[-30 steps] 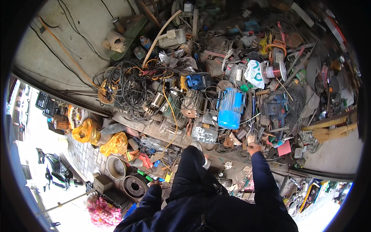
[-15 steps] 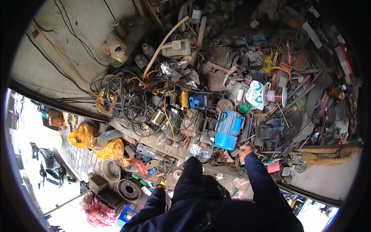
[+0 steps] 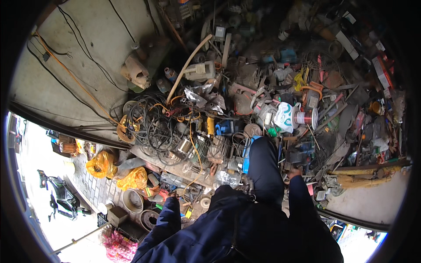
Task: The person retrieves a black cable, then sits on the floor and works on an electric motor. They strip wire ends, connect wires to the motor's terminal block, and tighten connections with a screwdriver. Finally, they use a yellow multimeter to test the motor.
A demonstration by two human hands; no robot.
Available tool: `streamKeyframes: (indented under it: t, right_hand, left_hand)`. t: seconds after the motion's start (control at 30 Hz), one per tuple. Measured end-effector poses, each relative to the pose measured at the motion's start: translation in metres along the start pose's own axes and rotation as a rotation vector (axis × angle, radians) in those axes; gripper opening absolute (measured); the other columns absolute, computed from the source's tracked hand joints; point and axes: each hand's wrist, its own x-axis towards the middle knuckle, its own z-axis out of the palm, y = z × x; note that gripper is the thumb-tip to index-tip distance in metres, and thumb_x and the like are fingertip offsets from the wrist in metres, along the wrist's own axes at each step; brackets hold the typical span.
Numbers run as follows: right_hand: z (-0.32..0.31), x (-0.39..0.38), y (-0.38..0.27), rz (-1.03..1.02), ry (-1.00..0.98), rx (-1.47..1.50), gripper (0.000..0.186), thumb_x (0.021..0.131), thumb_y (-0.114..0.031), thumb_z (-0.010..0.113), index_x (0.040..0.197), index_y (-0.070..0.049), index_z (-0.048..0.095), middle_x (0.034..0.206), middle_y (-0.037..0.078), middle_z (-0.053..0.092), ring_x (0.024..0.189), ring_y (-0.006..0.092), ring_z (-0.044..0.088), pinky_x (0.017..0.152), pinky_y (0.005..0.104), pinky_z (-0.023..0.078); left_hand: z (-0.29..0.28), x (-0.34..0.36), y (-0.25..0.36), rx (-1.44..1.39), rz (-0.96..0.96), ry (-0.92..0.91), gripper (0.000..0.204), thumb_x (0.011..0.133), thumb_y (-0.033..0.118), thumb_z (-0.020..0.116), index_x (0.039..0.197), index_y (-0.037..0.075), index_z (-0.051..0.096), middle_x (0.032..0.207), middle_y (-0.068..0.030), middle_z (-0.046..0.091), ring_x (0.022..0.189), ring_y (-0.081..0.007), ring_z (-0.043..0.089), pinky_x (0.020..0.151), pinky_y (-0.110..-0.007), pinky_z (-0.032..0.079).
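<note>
Since the earlier frame, one dark trouser leg (image 3: 265,168) has come up in front of the blue motor (image 3: 246,163) and now hides most of it; right hand (image 3: 295,171) has gone from beside this motor to the near edge of a dark machine (image 3: 303,154); whether it touches this machine, or if its fingers are wide or closed, I cannot tell; left hand (image 3: 172,195) is just beside a red cloth (image 3: 163,193), and its grip I also cannot tell; a wire spool (image 3: 307,117) lies beyond the dark machine, next to a white bag (image 3: 284,117); a pink sheet (image 3: 310,189) shows near the right sleeve (image 3: 301,199).
</note>
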Motion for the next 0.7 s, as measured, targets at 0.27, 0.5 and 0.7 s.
streamKeyframes:
  t: [0.27, 0.5, 0.7]
  right_hand:
    - [-0.022, -0.018, -0.011, 0.106, -0.323, -0.519, 0.035, 0.095, -0.038, 0.055, 0.110, -0.016, 0.078, 0.114, 0.012, 0.076, 0.108, 0.0319, 0.072, 0.090, 0.0510, 0.058]
    - [-0.061, 0.068, -0.021, 0.147, -0.290, -0.370, 0.032, 0.095, -0.037, 0.056, 0.107, -0.016, 0.077, 0.111, 0.011, 0.075, 0.105, 0.0313, 0.072, 0.088, 0.0504, 0.058]
    - [-0.114, 0.337, -0.092, 0.075, -0.243, -0.216, 0.030, 0.094, -0.036, 0.056, 0.105, -0.016, 0.075, 0.108, 0.011, 0.074, 0.103, 0.0308, 0.071, 0.086, 0.0499, 0.058]
  left_hand:
    - [0.123, 0.067, 0.123, 0.158, 0.458, 0.057, 0.030, 0.086, 0.001, 0.073, 0.114, -0.001, 0.064, 0.105, -0.0129, 0.072, 0.087, -0.0268, 0.069, 0.069, -0.041, 0.058]
    - [0.329, -0.018, 0.430, -0.097, 1.287, -0.147, 0.016, 0.093, -0.002, 0.063, 0.108, 0.004, 0.060, 0.092, -0.0063, 0.065, 0.079, -0.0186, 0.063, 0.067, -0.032, 0.052]
    - [0.498, -0.104, 0.745, 0.526, 1.716, -0.059, 0.036, 0.093, -0.006, 0.062, 0.128, 0.003, 0.061, 0.114, -0.0103, 0.071, 0.099, -0.0177, 0.069, 0.084, -0.031, 0.055]
